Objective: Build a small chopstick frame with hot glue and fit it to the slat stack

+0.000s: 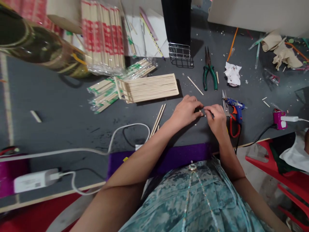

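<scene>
Close together over the grey table, my left hand (188, 110) and my right hand (216, 117) have their fingertips pinched, almost touching. What they hold, if anything, is too small to name; tiny pale bits show at the left fingertips. Behind my left hand lies a small slatted piece made of wooden sticks (152, 87), with a short upright frame at its left end. Loose chopsticks (158, 119) lie beside my left forearm. Just right of my right hand are red-handled scissors (234, 127) and a blue glue gun (238, 109).
Green-handled pliers (210, 75) and crumpled white paper (233, 74) lie farther back. Wrapped chopsticks (103, 35) fill the back left, near a large dark jar (45, 48). A white cable (84, 150) crosses the left front. A purple power adapter (280, 120) sits at right.
</scene>
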The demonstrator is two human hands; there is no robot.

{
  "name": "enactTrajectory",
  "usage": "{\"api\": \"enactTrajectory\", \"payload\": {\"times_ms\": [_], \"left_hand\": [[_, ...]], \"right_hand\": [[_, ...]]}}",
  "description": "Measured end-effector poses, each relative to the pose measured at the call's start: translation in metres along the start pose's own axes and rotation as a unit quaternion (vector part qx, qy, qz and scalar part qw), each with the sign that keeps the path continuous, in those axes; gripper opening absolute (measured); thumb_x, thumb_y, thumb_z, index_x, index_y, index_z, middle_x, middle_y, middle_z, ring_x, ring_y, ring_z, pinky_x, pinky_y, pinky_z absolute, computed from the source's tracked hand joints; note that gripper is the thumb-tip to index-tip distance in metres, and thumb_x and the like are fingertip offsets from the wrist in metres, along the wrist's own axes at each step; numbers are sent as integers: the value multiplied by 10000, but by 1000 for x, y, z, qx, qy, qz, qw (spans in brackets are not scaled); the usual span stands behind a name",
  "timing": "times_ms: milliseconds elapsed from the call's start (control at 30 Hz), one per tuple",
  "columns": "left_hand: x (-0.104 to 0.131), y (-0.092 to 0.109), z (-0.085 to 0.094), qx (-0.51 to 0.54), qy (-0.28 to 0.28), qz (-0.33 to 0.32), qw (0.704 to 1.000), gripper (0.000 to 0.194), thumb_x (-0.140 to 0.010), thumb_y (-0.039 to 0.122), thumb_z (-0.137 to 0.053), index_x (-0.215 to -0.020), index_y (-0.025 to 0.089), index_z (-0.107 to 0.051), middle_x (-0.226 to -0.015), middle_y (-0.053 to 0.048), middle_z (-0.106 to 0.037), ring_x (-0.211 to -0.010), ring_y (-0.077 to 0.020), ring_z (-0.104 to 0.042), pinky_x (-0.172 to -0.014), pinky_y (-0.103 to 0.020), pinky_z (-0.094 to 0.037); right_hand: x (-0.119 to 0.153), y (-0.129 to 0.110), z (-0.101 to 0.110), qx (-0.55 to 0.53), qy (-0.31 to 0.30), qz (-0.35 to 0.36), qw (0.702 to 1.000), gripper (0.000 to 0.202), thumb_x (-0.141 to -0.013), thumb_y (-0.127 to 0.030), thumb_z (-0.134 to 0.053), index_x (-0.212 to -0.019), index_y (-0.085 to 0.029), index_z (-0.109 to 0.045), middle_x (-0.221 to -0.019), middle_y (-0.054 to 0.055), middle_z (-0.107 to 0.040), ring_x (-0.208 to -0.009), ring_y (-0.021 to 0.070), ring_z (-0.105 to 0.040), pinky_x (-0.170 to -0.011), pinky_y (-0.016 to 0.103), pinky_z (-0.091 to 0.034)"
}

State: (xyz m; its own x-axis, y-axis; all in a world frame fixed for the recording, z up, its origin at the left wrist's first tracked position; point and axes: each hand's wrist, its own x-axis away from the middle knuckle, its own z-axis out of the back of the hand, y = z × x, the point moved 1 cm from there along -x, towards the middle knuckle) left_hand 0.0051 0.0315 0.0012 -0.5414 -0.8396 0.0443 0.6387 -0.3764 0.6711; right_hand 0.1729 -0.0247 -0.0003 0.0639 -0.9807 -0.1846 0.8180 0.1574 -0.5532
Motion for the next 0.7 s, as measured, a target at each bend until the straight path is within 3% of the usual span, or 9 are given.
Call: {"api": "enactTrajectory", "payload": {"times_ms": [267,367,500,700], "left_hand": [[-1,6,-9,52,60,24,997,73,-902,215,-694,-862,188,-749,-864,-48,-683,-918,-231,-570,-791,-352,-459],[1,2,-7,67,88,15,994,108,-912,218,-676,-843,201,-757,-867,-43,-696,-894,-223,-578,-787,-355,-462],[3,-5,-6,69,95,6,993,143,-930,232,-643,-845,214,-756,-863,-42,-708,-864,-219,-575,-785,-361,-468],[4,-7,-8,83,97,11,992,149,-944,232,-630,-877,210,-760,-863,-44,-727,-862,-215,-587,-778,-346,-465]], "right_hand": [[-4,-2,12,-51,14,3,999,217,-1011,-244,-507,-966,-239,-719,-953,55,-691,-948,211,-621,-862,340,-494],[-7,1,24,-57,90,-34,994,192,-1009,-323,-520,-953,-225,-676,-933,56,-687,-885,201,-630,-831,340,-506],[-9,6,41,21,194,-86,977,276,-985,-445,-551,-802,-241,-582,-783,23,-632,-755,196,-582,-804,358,-482],[-11,10,62,69,248,-75,963,370,-1020,-475,-456,-758,-243,-577,-732,25,-651,-742,199,-610,-788,353,-471]]}}
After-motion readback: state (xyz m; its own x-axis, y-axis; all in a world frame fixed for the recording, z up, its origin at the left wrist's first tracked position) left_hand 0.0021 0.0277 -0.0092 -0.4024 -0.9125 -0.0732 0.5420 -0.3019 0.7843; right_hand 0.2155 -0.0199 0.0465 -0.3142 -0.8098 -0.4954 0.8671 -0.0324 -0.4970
